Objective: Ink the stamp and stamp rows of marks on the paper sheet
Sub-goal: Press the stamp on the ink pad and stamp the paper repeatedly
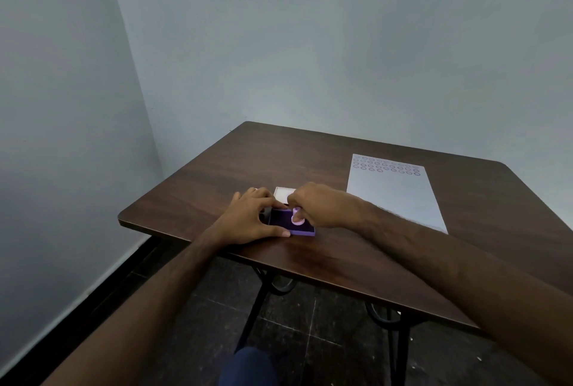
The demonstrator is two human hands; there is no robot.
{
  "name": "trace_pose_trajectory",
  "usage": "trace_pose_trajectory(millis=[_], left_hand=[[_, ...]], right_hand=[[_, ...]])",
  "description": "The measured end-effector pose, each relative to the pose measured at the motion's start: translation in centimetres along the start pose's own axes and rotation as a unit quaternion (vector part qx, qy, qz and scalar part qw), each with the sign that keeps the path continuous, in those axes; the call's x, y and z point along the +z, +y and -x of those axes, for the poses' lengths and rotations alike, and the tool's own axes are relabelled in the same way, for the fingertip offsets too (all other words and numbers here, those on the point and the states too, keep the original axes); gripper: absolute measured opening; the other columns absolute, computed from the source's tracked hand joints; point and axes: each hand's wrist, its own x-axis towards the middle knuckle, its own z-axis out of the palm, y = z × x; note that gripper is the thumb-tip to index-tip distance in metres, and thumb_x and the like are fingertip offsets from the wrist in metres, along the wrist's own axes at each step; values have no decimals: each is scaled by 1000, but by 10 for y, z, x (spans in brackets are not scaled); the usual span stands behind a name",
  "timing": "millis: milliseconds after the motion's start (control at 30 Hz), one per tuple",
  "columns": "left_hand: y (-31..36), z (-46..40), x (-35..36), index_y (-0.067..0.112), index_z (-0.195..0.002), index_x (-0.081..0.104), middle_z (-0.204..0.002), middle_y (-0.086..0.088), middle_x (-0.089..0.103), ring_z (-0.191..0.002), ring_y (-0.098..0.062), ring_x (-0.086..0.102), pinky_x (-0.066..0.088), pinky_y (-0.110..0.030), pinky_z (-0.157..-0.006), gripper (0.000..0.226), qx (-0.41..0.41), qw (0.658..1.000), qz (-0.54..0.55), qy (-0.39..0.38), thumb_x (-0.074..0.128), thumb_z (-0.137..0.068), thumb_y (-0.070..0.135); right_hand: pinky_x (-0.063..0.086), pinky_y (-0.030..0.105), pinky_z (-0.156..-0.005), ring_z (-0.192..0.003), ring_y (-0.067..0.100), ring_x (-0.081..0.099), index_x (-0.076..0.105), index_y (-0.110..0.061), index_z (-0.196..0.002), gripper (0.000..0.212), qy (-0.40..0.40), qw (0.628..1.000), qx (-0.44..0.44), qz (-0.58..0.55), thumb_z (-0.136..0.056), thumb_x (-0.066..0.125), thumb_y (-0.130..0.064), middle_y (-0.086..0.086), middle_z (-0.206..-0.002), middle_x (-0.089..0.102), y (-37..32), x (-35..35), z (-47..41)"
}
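Observation:
A purple ink pad [280,220] lies near the table's left front edge. My left hand [252,219] rests flat beside it, with thumb and fingers against its left side. My right hand [319,204] grips a small pink round stamp [296,219], whose face is pressed down on the dark pad. A white paper sheet [397,196] lies to the right, with three rows of round purple marks across its far end.
A white lid [283,194] lies just behind the ink pad, partly hidden by my hands. The dark wooden table [341,261] stands in a corner of pale walls. Black metal legs and a dark tiled floor show below. My knee is at the bottom.

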Motion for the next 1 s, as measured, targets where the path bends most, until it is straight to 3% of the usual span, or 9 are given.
trace_pose_trajectory(millis=[200, 333, 467, 633, 800, 1000], left_hand=[[-1, 0, 1, 40, -119, 64, -115, 12, 54, -107, -9, 44, 34, -38, -90, 63, 3, 1000, 2, 8, 65, -69, 78], [-1, 1, 0, 41, -119, 64, -114, 11, 54, -107, -8, 43, 33, -39, -90, 61, 3, 1000, 7, 9, 67, -70, 76], [0, 1, -1, 41, -119, 64, -111, 12, 53, -106, -7, 43, 33, -38, -89, 61, 8, 1000, 11, 8, 66, -69, 77], [-1, 1, -1, 38, -117, 65, -112, 12, 53, -106, -7, 42, 29, -35, -85, 63, 7, 1000, 1, 4, 64, -69, 78], [-1, 1, -1, 41, -116, 65, -111, 13, 53, -105, -8, 42, 30, -36, -85, 62, 8, 1000, 0, 7, 63, -68, 80], [1, 2, -2, 45, -118, 64, -114, 12, 54, -109, -9, 43, 33, -39, -91, 60, 5, 1000, 2, 2, 64, -69, 79]], right_hand=[[40, 28, -72, -78, 15, 50, 61, -13, -90, 3, -15, 999, -50, -15, -92, 64, -13, 0, -86, 56, 1, -7, 6], [35, 22, -59, -71, 13, 50, 55, -17, -87, 11, -17, 1000, -23, -2, -90, 65, -14, -1, -83, 56, -4, -8, 3], [33, 21, -54, -72, 15, 51, 62, -9, -100, 13, -13, 1000, -1, 6, -88, 66, -14, 2, -86, 57, -7, -4, 1], [42, 30, -68, -78, 20, 56, 61, -9, -90, 5, -37, 998, -51, 0, -87, 64, -6, 6, -87, 64, -4, -10, 3], [29, 18, -53, -59, 5, 42, 32, -34, -65, 45, -35, 999, 8, -3, -85, 62, -7, -11, -67, 44, -11, -8, -8], [34, 22, -50, -65, 14, 47, 36, -28, -64, 36, -22, 998, 47, 30, -82, 61, -9, -5, -67, 46, -15, -1, -12]])
